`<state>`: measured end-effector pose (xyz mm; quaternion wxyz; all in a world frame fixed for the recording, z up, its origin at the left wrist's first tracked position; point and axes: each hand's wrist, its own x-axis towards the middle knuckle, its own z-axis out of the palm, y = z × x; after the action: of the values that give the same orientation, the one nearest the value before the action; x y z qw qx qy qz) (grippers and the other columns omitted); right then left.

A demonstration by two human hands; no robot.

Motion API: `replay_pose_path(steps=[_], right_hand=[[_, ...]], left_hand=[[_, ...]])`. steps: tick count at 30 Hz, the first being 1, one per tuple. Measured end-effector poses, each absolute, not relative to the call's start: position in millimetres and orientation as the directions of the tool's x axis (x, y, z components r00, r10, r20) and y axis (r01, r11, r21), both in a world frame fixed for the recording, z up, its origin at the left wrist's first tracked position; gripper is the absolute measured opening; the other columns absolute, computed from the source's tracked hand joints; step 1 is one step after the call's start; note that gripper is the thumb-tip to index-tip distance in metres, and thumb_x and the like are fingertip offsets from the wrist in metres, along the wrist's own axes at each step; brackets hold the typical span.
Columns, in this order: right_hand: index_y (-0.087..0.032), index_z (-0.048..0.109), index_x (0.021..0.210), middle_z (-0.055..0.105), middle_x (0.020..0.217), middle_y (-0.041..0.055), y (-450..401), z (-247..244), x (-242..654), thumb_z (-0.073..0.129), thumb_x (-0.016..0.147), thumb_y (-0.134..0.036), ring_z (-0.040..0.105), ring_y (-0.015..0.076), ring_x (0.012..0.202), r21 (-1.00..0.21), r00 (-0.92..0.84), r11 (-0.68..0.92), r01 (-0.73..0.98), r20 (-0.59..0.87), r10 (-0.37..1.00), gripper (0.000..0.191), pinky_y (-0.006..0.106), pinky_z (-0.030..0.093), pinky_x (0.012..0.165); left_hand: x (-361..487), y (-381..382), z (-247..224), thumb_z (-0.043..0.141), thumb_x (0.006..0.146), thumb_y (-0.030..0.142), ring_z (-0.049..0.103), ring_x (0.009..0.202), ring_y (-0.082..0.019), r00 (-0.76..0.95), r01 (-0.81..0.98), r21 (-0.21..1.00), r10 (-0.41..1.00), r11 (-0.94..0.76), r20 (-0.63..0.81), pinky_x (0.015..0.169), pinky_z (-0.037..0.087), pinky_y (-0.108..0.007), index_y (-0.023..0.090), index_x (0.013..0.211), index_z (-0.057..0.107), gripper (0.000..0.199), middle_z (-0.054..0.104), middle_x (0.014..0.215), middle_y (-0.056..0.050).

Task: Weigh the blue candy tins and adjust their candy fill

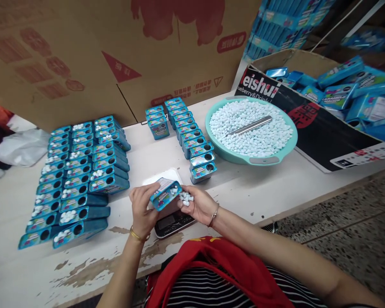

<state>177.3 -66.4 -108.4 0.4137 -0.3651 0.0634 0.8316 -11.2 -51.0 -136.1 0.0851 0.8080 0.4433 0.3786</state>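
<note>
Tilted above a small scale (175,223), a blue candy tin (165,196) is held in my left hand (144,209). A few white candies show at the tin's opening, on its right end. My right hand (199,204) is cupped against that end, with a small heap of white candies (186,198) in its curled fingers. The scale's white plate lies partly hidden behind the tin and hands. To the right, a teal bowl (265,161) is full of pale candies (250,141), with a metal scoop or tube (249,126) lying on top.
Rows of blue tins (80,171) stand at left, some with candies heaped at their openings. More tins (191,139) line the table (137,149) left of the bowl. A large cardboard box (115,55) stands behind. An open carton (321,124) of blue tins is at right.
</note>
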Motion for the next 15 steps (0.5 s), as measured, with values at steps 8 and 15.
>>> replay_pose_path(steps=[8,15], right_hand=[[-0.008,0.063,0.089,0.062,0.068,0.0049,-84,-122,211,0.054,0.083,-0.013,0.056,0.0082,0.052,-0.277,-0.352,-0.633,-0.723,-0.641,0.683,0.012,0.015,0.037,0.039],[-0.007,0.067,0.092,0.064,0.073,0.0058,-105,-127,225,0.057,0.081,-0.012,0.058,0.0084,0.058,-0.351,-0.290,-0.627,-0.695,-0.662,0.691,0.016,0.016,0.042,0.046]], left_hand=[[-5,-47,-161,0.075,0.072,0.037,0.063,0.091,-0.020,0.104,0.430,0.873,0.973,-0.229,0.204,0.083,0.051,-0.035,0.020,0.108,0.057,0.044,0.065,0.098,-0.004],[-15,-46,-144,0.076,0.070,0.042,0.059,0.111,-0.023,0.175,0.370,0.878,0.951,-0.304,0.256,0.098,0.046,-0.040,0.021,0.125,0.050,0.064,0.061,0.119,-0.010]])
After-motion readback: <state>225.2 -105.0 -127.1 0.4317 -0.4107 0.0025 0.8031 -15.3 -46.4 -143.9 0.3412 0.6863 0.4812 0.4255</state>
